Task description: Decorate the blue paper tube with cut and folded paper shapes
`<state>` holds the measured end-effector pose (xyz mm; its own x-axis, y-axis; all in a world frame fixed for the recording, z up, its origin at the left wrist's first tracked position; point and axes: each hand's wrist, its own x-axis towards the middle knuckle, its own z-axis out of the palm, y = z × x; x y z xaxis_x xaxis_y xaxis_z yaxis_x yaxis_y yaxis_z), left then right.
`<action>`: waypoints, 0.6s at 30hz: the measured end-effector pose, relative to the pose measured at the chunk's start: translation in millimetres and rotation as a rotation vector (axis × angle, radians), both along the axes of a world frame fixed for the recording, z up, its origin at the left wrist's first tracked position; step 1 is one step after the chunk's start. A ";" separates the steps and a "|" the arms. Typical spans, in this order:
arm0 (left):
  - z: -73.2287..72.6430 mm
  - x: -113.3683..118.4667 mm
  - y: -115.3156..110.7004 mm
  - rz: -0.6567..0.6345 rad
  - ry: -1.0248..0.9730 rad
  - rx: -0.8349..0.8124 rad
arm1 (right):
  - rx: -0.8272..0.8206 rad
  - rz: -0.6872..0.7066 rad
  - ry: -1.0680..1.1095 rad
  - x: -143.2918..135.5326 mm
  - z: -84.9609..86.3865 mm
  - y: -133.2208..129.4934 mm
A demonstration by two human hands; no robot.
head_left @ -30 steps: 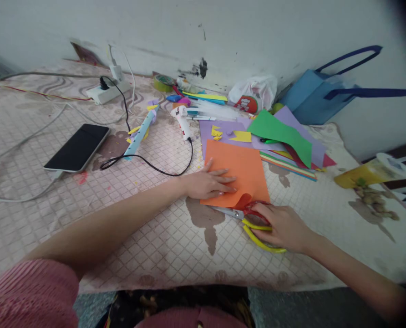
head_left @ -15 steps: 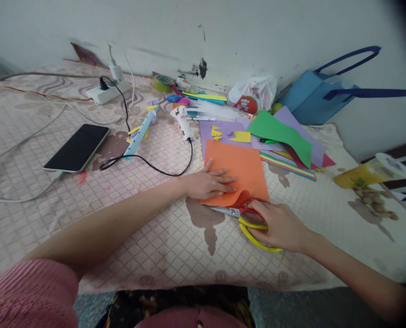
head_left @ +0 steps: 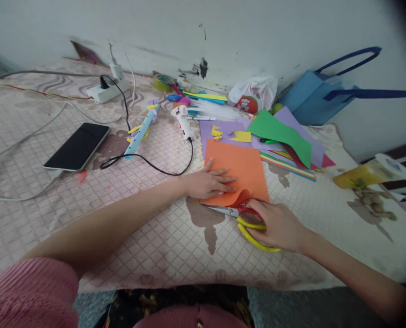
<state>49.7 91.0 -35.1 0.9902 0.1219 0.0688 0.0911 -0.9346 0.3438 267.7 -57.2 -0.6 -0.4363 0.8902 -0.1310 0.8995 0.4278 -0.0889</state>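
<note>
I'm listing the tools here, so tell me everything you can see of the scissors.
The scissors have silver, metal-looking blades joined at a round pivot, with one red handle and one yellow handle, both smooth-looking. The right hand grips the handles, which are spread apart. The blades point left along the near edge of the orange sheet, whose curled part rises beside the red handle. Whether any sheet lies between the blades is hard to tell.

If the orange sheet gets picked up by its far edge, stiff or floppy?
The orange sheet will probably flop: its near edge curls up by the scissors. It looks thin, so likely light. With the left hand spread across it, it may resist sliding.
</note>
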 end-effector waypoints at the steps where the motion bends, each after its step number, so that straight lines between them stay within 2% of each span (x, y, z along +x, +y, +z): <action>1: -0.3 0.1 0.0 0.000 -0.003 -0.001 | -0.001 0.006 0.002 -0.5 -0.1 0.5; 9: -0.5 0.1 0.4 0.000 0.011 -0.003 | 0.015 0.029 -0.002 1.3 -4.0 1.5; 18: 1.1 -1.0 -0.7 0.007 -0.012 -0.027 | 0.014 0.041 0.021 -3.6 -0.8 2.6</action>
<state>48.7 90.3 -34.0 0.9884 0.1309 0.0772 0.0935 -0.9242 0.3703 264.1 -54.6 -1.4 -0.4748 0.8733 -0.1094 0.8793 0.4654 -0.1015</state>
